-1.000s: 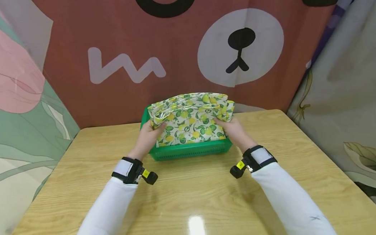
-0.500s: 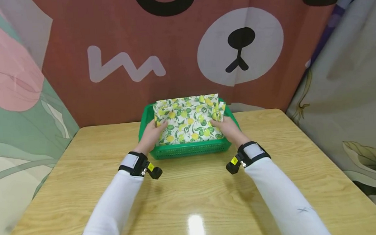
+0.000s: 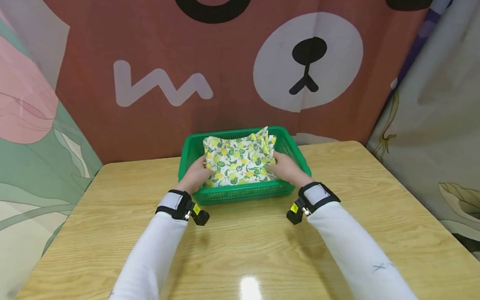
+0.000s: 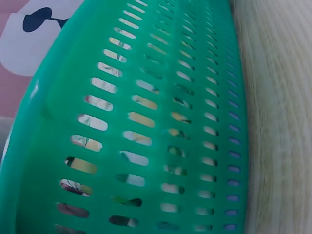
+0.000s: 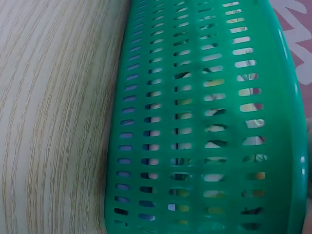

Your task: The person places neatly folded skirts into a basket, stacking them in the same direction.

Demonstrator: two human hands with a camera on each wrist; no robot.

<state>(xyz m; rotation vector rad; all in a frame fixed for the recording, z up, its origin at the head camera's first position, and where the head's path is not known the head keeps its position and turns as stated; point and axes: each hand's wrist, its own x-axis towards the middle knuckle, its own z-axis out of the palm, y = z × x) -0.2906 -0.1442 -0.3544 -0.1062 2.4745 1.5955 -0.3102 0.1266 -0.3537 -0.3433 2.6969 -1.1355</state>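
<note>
A folded cloth [image 3: 240, 161] printed with yellow lemons and green leaves sits inside a green plastic basket [image 3: 244, 194]. My left hand [image 3: 195, 174] holds the cloth's left side, thumb on its front. At the opposite side my right hand [image 3: 289, 169] holds it the same way. Both hands reach in over the front rim, their fingers largely hidden by the cloth. One corner of the cloth sticks up at the back right. Through the slots of the basket wall [image 4: 36, 122] in the left wrist view, bits of the print show; the basket wall [image 5: 278, 146] fills much of the right wrist view too.
The basket stands near the back edge of a light wooden table [image 3: 246, 246]. Behind it hangs a reddish-brown curtain [image 3: 160, 132] with a bear print. A patterned grey curtain [image 3: 449, 132] borders the right side, and a green floral one [image 3: 30, 167] the left.
Both hands have lowered the cloth into the basket and moved closer together. The cloth's top edge has dropped below the back rim, apart from the raised corner, uncovering more of the basket.
</note>
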